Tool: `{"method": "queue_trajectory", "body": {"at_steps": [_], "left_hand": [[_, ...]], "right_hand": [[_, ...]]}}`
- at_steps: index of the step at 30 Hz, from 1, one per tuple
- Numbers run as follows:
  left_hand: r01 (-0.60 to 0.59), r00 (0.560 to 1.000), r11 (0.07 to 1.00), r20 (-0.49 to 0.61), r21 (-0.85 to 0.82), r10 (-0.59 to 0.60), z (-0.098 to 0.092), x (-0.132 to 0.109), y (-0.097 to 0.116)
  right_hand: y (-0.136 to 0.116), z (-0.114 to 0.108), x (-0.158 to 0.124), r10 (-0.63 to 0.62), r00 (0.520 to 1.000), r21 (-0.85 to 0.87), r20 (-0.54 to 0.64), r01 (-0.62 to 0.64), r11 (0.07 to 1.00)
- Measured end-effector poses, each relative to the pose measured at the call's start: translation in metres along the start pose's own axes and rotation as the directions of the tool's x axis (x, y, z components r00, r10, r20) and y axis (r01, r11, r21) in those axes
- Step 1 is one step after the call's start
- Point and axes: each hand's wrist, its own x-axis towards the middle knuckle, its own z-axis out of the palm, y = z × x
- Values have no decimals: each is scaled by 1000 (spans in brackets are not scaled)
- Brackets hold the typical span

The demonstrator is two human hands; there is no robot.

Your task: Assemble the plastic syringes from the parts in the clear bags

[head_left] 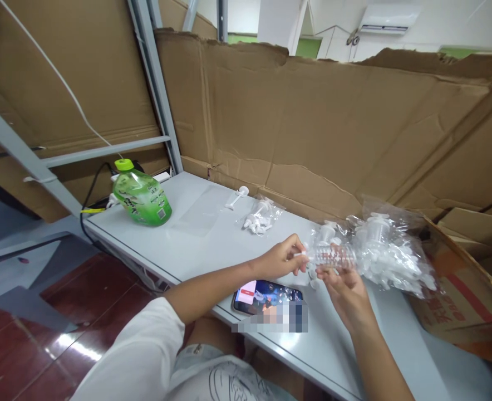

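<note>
My right hand (346,287) is closed around a clear, ribbed plastic tube (335,256), held roughly level above the table. At the tube's left end my left hand (281,259) pinches a small white plastic part (303,254). Whether that part sits inside the tube or only touches its end, I cannot tell. Just behind my hands lies a clear bag with white plastic pieces (327,231). To the right is a larger bag of white pieces (390,256). Farther back on the left are a small bag of white parts (259,216) and a loose white flanged part (238,196).
A phone (266,298) with a lit screen lies at the front edge of the grey table (187,245). A green bottle (141,195) stands on the left, near a flat clear bag (200,211). Cardboard (313,128) walls the back; an open carton (458,289) is at right.
</note>
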Motion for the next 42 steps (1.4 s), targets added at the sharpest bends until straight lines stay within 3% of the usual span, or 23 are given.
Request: {"method": "queue_trajectory", "body": {"at_steps": [3, 6, 8, 11, 14, 15, 16, 17, 20, 22, 25, 28, 32, 35, 37, 39, 42], "left_hand": [[16, 991, 970, 124, 244, -47, -4, -1, 7], [-78, 987, 807, 158, 585, -19, -16, 2, 17], [-89, 994, 700, 103, 708, 23, -29, 5, 23], [-2, 999, 582, -24, 813, 37, -53, 10, 29], [168, 981, 337, -191, 927, 38, -89, 15, 31], [301, 950, 238, -313, 924, 15, -103, 17, 30], [458, 888, 140, -459, 878, -25, -118, 19, 28], [540, 842, 96, -539, 836, -37, -133, 21, 25], [665, 745, 17, -661, 747, -90, -172, 25, 12], [706, 700, -15, -701, 708, -137, -187, 26, 0], [731, 669, -32, -725, 682, -162, -194, 28, -14], [741, 665, -19, -737, 672, -121, -193, 31, -16], [740, 672, 30, -741, 671, -5, -190, 33, 0], [696, 710, 79, -700, 714, 76, -183, 31, 22], [596, 765, 172, -620, 784, 177, -174, 27, 40], [415, 814, 312, -502, 855, 292, -159, 22, 59], [175, 844, 530, -404, 829, 352, -131, 15, 85]], "right_hand": [[1, 0, 0, -29, 998, -63, -51, 26, 998], [2, -2, 1, -89, 992, -70, -94, 82, 994], [1, -4, 2, -90, 991, -38, -100, 87, 995], [-1, -7, 2, -90, 988, 15, -125, 92, 996], [-4, -8, 3, -136, 977, -18, -166, 135, 991], [-5, -7, 2, -148, 975, -48, -164, 142, 989], [-6, -6, 2, -156, 976, -78, -151, 146, 986], [-7, -5, 2, -160, 978, -103, -131, 147, 984], [-10, 0, 0, -158, 984, -136, -83, 145, 980], [-11, 1, -1, -131, 987, -157, -89, 116, 981], [-11, 1, -1, -66, 993, -194, -101, 45, 980], [-11, -2, 1, -62, 994, -197, -89, 43, 979], [-11, -3, 2, -89, 992, -230, -93, 66, 971], [-11, -3, 2, -74, 994, -279, -84, 47, 959], [-9, -3, 2, -88, 992, -332, -89, 54, 942], [-6, -4, 3, -109, 990, -395, -86, 66, 916], [1, -6, 5, -130, 991, -452, -38, 99, 886]]}}
